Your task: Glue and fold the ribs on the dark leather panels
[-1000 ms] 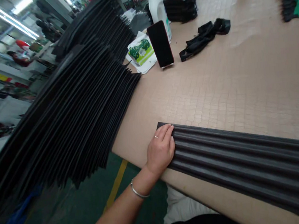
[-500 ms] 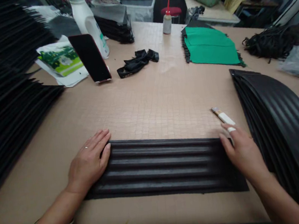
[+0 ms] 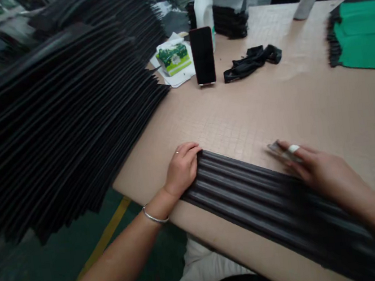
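Dark brown, ribbed and glossy, the panel lies across the near side of the pinkish-tan table, and we have a hand at it from each side. Our left hand is half open, fingers together and gently bent, resting over the panel's left end. And here's our right hand, above the panel's far edge, fingers closed around a small tool, too blurred for us to make out its kind! Over to our left, a huge stack of black sheets rises beside the table's corner. Beyond the panel we've got a phone standing up, a green tissue pack just beside it, and a crumpled black strap near them.
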